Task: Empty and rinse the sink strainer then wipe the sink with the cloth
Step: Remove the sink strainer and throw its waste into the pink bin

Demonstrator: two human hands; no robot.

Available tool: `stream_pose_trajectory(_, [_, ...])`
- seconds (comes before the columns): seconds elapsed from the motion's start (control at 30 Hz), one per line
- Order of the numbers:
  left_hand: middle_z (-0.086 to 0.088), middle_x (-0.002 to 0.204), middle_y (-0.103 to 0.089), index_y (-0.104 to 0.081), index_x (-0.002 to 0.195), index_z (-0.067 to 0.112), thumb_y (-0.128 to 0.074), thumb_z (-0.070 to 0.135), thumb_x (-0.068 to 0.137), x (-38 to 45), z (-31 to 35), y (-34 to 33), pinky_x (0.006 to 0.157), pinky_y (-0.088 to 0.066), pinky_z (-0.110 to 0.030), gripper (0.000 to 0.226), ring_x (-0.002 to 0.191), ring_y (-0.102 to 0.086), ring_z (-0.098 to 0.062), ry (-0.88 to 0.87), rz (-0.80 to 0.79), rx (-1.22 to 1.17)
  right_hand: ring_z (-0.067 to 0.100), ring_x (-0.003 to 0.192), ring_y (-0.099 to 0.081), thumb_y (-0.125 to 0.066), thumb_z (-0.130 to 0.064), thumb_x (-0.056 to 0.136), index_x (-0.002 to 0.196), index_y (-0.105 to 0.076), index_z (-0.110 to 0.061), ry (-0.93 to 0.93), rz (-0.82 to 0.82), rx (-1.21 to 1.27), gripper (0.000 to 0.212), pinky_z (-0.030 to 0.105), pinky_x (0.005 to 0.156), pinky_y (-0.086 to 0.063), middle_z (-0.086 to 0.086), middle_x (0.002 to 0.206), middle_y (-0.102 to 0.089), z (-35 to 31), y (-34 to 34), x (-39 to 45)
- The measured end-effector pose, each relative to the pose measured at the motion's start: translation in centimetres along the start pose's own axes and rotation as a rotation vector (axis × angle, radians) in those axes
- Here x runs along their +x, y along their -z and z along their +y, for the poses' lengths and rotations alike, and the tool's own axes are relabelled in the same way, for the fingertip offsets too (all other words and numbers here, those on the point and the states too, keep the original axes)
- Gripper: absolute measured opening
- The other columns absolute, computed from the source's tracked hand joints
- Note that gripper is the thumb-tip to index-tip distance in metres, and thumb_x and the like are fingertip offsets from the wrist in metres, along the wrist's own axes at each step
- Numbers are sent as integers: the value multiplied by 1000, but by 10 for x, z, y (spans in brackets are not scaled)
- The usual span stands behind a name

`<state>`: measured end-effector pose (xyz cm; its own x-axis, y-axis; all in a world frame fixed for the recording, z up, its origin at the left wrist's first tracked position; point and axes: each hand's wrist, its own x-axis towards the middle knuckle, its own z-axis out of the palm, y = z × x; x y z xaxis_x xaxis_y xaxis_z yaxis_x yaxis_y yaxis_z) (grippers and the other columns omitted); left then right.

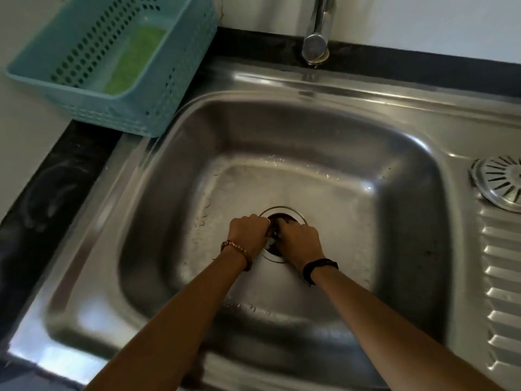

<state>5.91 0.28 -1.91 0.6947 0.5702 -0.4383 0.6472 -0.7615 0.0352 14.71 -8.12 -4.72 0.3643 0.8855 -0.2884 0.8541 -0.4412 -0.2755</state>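
Note:
Both my hands meet over the drain point(282, 209) at the bottom of the steel sink point(282, 136). My left hand point(249, 235), with a bead bracelet at the wrist, and my right hand point(298, 241), with a black band, have their fingers curled onto a dark strainer part point(275, 235) in the drain opening. Most of that part is hidden by the fingers. A round slotted metal strainer cover point(501, 182) lies on the drainboard at the right edge. A green cloth point(132, 57) rests inside the teal basket point(158, 108) at the top left.
The chrome faucet point(315, 43) hangs over the back rim with no water running. Droplets dot the sink floor. The ribbed drainboard point(501, 292) runs down the right side. Black countertop point(56, 179) borders the sink on the left.

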Motion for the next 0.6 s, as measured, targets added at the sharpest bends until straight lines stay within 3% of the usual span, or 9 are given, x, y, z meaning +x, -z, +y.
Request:
stream_pose_trajectory(0.1, [-11,106,-64,-58,103,11,-43,26,93,-6,1,5,68,-38,-31,24,94,-63,-29,18,17,-34,29,95,-64,-53,-25,89,123,-51,-16,-14,11,51,35,30,66,-41,9,110,-67,-1,3,-1])
stream_pose_trajectory(0.2, [-12,103,-65,-60,100,9,-41,30,94,-16,-2,18,72,-43,-33,29,93,-63,-29,69,32,-115,30,88,-64,-55,-16,85,104,-60,-15,-153,63,240,19,32,69,-47,11,100,-69,2,20,-6])
stream_pose_trajectory(0.3, [-14,100,-66,-62,96,7,-46,30,91,-30,-9,38,77,-47,-35,29,92,-63,-30,120,52,-213,25,79,-63,-63,-24,84,96,-62,-19,-274,108,461,13,28,64,-47,7,91,-70,5,47,-14])
stream_pose_trajectory(0.47, [-12,100,-67,-63,99,8,-47,33,92,-63,-11,71,70,-43,-31,30,91,-63,-29,178,131,-353,21,77,-63,-67,-24,80,86,-61,-23,-240,117,677,9,24,54,-42,1,80,-67,-12,88,-38])
stream_pose_trajectory(0.6, [-9,102,-67,-66,98,15,-50,26,89,-103,-21,75,69,-42,-29,21,92,-62,-27,235,187,-436,24,84,-64,-67,-26,80,96,-65,-17,-181,38,605,18,36,73,-51,6,90,-69,-29,90,-52])
